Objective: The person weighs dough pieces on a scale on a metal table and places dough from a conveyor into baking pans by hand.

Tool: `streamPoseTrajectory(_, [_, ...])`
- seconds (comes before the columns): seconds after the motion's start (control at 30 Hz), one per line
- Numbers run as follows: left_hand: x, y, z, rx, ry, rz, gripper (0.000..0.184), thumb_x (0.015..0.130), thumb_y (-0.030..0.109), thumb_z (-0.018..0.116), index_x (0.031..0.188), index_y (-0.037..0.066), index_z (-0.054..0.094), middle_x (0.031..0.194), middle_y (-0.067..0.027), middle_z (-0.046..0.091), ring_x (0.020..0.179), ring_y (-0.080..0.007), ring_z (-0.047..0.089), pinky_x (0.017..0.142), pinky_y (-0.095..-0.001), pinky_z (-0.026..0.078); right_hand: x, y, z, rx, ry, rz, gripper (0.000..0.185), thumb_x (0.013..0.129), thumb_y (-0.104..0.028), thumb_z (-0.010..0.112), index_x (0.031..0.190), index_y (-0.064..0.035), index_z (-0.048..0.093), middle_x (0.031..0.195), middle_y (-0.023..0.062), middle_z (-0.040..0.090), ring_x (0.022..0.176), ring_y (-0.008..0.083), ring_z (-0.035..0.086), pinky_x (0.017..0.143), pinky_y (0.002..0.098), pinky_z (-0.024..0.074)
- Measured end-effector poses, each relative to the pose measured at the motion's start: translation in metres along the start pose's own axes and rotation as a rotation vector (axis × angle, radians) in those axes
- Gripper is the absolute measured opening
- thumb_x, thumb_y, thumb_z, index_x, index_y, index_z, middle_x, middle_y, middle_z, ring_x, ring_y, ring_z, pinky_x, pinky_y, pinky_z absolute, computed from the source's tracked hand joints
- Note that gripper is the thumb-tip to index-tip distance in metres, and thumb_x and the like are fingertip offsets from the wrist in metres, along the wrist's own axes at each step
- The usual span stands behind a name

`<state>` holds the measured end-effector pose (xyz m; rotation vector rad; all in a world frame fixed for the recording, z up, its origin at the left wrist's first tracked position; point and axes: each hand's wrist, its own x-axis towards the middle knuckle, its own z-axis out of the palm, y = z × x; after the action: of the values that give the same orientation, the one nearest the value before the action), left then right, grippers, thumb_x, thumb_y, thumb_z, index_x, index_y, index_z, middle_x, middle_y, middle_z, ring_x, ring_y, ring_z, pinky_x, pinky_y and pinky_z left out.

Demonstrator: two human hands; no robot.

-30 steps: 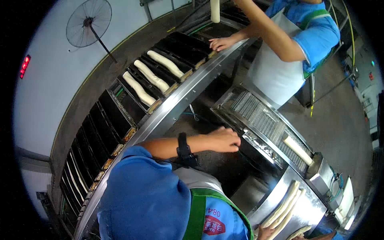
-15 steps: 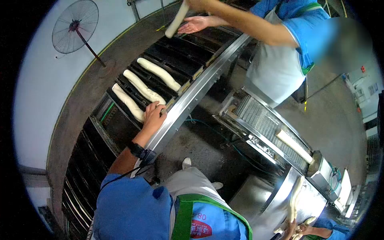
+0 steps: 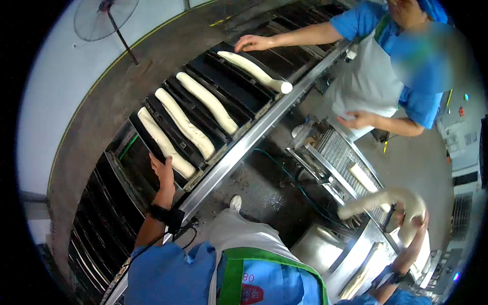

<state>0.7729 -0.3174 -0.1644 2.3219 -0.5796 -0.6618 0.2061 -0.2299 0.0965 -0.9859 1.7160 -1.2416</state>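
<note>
My left hand (image 3: 163, 175) is open beside the nearest dough roll (image 3: 162, 145), its thumb at the roll's edge. That long, pale roll lies in a black trough of the tray line. Two more, a second dough roll (image 3: 184, 124) and a third dough roll (image 3: 207, 101), lie in troughs farther along. At the lower right, my right hand (image 3: 414, 221), below a black wristband, grips a long dough piece (image 3: 376, 201). The raised piece bends into a curve and is blurred by motion. Beneath that arm, another dough strip (image 3: 363, 272) lies on the metal table (image 3: 338, 279).
Across the line a co-worker (image 3: 366, 76) reaches over a fourth dough roll (image 3: 254, 71), whose end overhangs the steel rail (image 3: 244, 137). A mesh conveyor (image 3: 335, 147) carries a dough piece (image 3: 363, 175). A fan (image 3: 104, 18) stands by the wall.
My left hand has come off the nearest roll's end to its left side. My right hand has raised dough from the metal table. The co-worker's roll now lies in a trough.
</note>
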Motion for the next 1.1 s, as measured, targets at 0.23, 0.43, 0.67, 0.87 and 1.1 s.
streamPoseTrajectory(0.23, [0.006,-0.011,-0.019,-0.104,0.004,0.161,0.065,0.074,0.018,0.053,0.129,0.012,0.019,0.132,-0.0143,0.01,0.118,-0.0311,0.018,0.093,-0.0371,0.023,0.117,-0.047,0.214,0.192,-0.529,-0.056,0.056,0.067,-0.021,0.053,0.114,0.0019,0.034,0.087,0.0187,0.054,0.067,0.0223,0.058,0.05,0.0257,0.0488])
streamPoseTrajectory(0.43, [0.011,-0.016,-0.032,0.03,0.054,0.425,0.054,0.075,0.017,0.052,0.124,0.012,0.03,0.13,-0.0136,0.014,0.118,-0.0293,0.019,0.094,-0.0374,0.02,0.234,0.041,0.372,-0.384,-1.128,-0.19,0.061,0.069,-0.029,0.059,0.116,0.0017,0.033,0.107,0.0174,0.044,0.095,0.0242,0.048,0.08,0.0274,0.0389])
streamPoseTrajectory(0.67, [-0.012,0.159,0.015,0.344,-0.419,0.948,0.036,0.075,0.026,0.051,0.109,0.017,0.049,0.119,-0.0121,0.039,0.116,-0.0283,0.026,0.093,-0.0396,0.021,0.258,0.106,0.338,-0.428,-1.234,-0.345,0.046,0.077,-0.027,0.055,0.111,0.0011,0.043,0.11,0.0137,0.048,0.097,0.0209,0.048,0.082,0.0294,0.0383])
streamPoseTrajectory(0.87, [0.063,0.244,0.16,0.992,-0.493,0.828,0.039,0.073,0.032,0.041,0.108,0.019,0.05,0.106,-0.008,0.052,0.102,-0.0253,0.04,0.085,-0.0449,0.019,0.264,0.14,0.223,-0.339,-1.14,0.024,0.036,0.08,-0.026,0.053,0.106,-0.0027,0.049,0.096,0.0054,0.054,0.087,0.0123,0.05,0.076,0.0253,0.0393])
streamPoseTrajectory(1.1, [0.146,0.223,0.232,1.127,-0.726,0.781,0.033,0.07,0.032,0.043,0.088,0.009,0.059,0.093,-0.0088,0.057,0.088,-0.0286,0.052,0.073,-0.045,0.031,0.287,0.144,0.152,-0.345,-0.949,0.154,0.031,0.08,-0.025,0.051,0.101,-0.0011,0.051,0.09,0.0033,0.055,0.079,0.01,0.051,0.067,0.0224,0.0407])
